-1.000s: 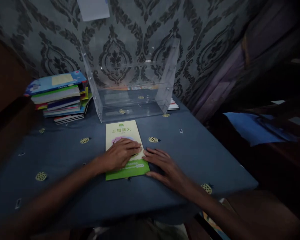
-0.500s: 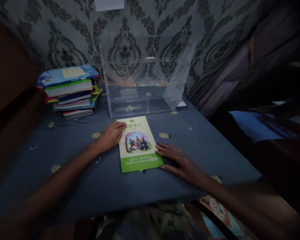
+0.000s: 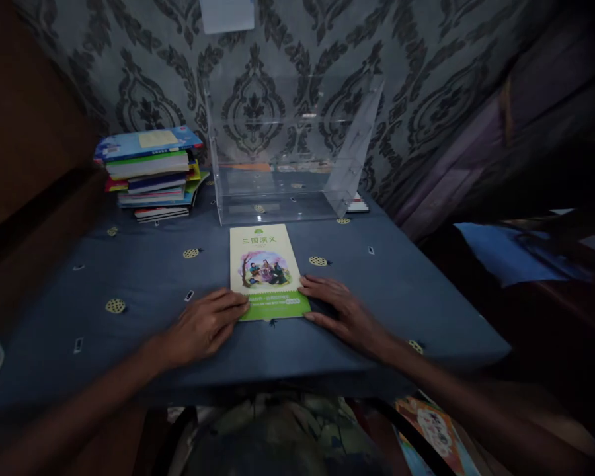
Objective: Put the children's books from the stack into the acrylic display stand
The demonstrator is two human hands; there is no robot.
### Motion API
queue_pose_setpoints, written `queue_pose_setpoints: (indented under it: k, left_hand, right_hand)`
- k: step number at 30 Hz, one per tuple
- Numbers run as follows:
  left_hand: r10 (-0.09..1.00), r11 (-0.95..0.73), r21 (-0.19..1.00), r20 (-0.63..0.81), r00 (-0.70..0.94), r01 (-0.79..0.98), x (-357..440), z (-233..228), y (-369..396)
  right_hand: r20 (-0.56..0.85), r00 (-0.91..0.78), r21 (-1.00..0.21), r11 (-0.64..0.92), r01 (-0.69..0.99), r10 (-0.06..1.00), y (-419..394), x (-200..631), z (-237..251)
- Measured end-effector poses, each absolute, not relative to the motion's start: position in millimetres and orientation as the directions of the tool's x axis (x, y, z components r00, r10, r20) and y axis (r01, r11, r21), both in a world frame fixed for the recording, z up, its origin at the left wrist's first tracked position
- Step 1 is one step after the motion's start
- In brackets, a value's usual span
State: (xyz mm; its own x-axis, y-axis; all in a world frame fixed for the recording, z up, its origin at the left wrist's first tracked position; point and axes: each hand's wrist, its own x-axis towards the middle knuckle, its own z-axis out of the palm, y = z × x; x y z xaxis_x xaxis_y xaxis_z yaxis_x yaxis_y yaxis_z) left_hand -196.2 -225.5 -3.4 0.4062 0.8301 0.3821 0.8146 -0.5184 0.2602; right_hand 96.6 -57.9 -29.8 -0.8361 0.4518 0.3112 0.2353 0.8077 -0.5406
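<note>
A cream and green paperback book (image 3: 265,268) lies flat on the table, its front cover up with a picture of seated figures under a blossoming tree. My left hand (image 3: 205,324) rests at its lower left edge, the fingertips lying over the green band. At the lower right edge is my right hand (image 3: 347,314), fingers stretched out and touching the book's side, the thumb near its bottom corner. Neither hand is wrapped around the book. Just beyond the book's top edge stands a clear acrylic rack (image 3: 356,155).
A stack of books (image 3: 149,178) stands at the back left of the blue patterned tablecloth (image 3: 367,284). A small blurred item (image 3: 357,203) lies beside the rack's right side. Below the table's front edge, a colourful book (image 3: 434,430) shows at right. Patterned wallpaper (image 3: 297,53) rises behind.
My left hand has slid from the book's upper left down to its lower left edge, uncovering the title. My right hand stays at the right edge. The view has shifted slightly.
</note>
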Motion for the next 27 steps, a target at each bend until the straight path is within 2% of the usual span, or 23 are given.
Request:
queue_pose_setpoints:
  k: [5,10,16,27]
  left_hand:
    - [0.82,-0.552,0.261,0.342,0.458,0.792,-167.3,6.3,-223.0]
    - [0.788,-0.613,0.268,0.275,0.551,0.743,-136.7,19.2,-189.1]
    - [0.773,-0.633,0.34,0.238,0.588,0.695,-110.8,30.1,-150.7]
    - [0.847,-0.522,0.339,0.317,0.427,0.783,-141.2,11.9,-96.3]
  right_hand:
    - [0.351,-0.833,-0.546,0.816,0.189,0.428,-55.0,95.8,-35.1]
    - [0.33,-0.827,-0.568,0.796,0.21,0.454,-55.0,94.7,-34.3]
    - [0.31,-0.842,-0.571,0.795,0.207,0.442,-50.5,100.9,-34.2]
    - [0.275,-0.898,-0.579,0.805,0.13,0.343,-25.1,103.9,-2.8]
